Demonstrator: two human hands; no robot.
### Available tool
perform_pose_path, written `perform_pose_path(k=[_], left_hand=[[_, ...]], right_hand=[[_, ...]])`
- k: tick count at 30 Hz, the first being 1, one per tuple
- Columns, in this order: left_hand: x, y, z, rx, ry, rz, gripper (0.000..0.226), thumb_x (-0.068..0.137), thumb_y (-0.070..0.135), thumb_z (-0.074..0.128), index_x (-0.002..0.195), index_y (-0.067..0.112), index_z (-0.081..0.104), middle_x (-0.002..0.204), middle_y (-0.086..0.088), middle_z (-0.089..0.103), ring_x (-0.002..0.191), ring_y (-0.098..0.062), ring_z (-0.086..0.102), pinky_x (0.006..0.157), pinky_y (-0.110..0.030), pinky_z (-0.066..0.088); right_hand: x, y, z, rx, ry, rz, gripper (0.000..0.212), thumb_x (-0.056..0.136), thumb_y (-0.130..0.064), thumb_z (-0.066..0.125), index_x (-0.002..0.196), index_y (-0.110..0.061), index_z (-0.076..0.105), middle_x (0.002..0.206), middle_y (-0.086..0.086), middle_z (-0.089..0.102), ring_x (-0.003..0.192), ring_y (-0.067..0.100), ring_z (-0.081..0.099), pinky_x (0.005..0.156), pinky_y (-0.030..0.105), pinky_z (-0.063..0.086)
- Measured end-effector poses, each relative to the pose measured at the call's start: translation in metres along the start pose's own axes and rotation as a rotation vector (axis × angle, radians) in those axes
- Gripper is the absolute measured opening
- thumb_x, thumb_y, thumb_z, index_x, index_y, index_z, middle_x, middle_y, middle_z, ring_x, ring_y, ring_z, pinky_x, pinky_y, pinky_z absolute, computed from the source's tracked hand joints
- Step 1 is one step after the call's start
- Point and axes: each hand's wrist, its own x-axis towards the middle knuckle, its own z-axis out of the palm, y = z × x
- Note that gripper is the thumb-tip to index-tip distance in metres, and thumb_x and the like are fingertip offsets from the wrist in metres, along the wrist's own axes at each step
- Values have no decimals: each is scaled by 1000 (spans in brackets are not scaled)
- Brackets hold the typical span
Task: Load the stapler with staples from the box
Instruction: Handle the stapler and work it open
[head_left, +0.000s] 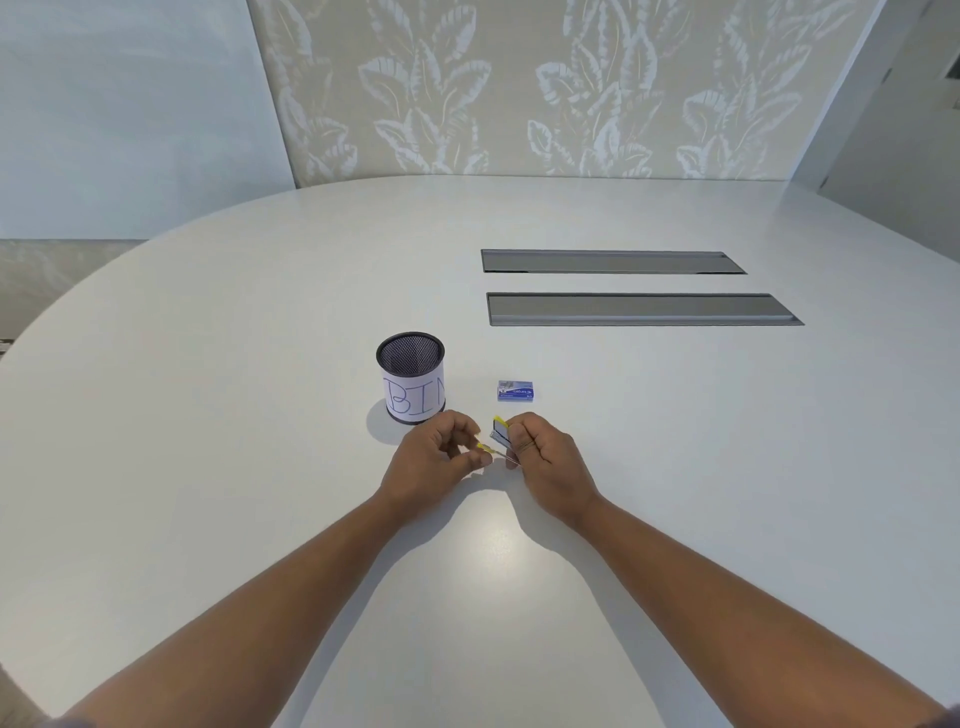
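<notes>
Left fingertips: the left hand (434, 460) is pinching its thumb and forefinger together on a small yellow tab (484, 449), the end of a thin metal pusher rod (506, 457) that is running across toward the other hand; the remaining fingers are curling loosely above it.
Right fingers: the right hand (543, 460) is closing in a fist-like clamp around the stapler (500, 431), thumb lying over the front of the fingers.
Stapler: small, with a yellow plastic top and grey metal plates showing as stacked layers; it is being held just above the table, between the two hands, its far end sticking out past the knuckles.
Hard to make out: most of the stapler body is being covered by the right fingers; whether any staples are sitting in the channel cannot be told, and the rod is too thin to follow where it meets the stapler.
Staple box: a little blue cardboard box (515, 391) is lying flat on the table just beyond the right hand, apart from it; its print is too small to read, and whether it is open cannot be told.
Bin: a round black wire-mesh cup (411, 376) with a white paper band hand-lettered "BIN" is standing upright just beyond the left hand, near the box.
Table: a smooth, glossy white rounded table (260, 415) is catching a soft glare between the forearms.
Cable hatches: two long grey metal slots (639, 309) are lying farther back on the right, well apart from the hands.
Backdrop: a beige wall panel (519, 88) with a pale leaf pattern is rising behind the table.
Cut off: both bare forearms are running out of the bottom edge.
</notes>
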Motion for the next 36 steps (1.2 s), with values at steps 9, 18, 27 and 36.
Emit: perform_pose_path(k=[9,18,27,36], left_hand=[[-3,-3,5,263,-61,110,53,77,35,76,117,62,56,108,35,61,83,-6,59,74,-20,45],[-10,-1,9,168,14,-9,38,70,37,77,105,49,69,91,20,72,80,-11,69,78,-43,60],[-10,-1,9,178,24,-14,39,71,35,77,107,50,69,94,16,73,81,-10,70,80,-44,60],[-8,-3,9,127,6,-38,42,72,32,79,111,46,70,93,11,77,82,-19,71,82,-48,60]], right_hand=[[6,-2,-5,23,-45,60,27,100,-27,62,75,-16,63,59,-7,54,54,10,45,57,29,39],[5,-4,-11,97,-60,78,23,94,-26,72,77,-11,71,54,-11,55,50,9,46,51,25,40],[4,-4,-9,101,-57,76,21,94,-27,72,81,-11,72,61,-1,59,51,12,47,51,29,42],[3,-2,-8,57,-50,60,14,93,-24,73,83,-16,72,65,-11,66,55,4,53,58,27,46]])
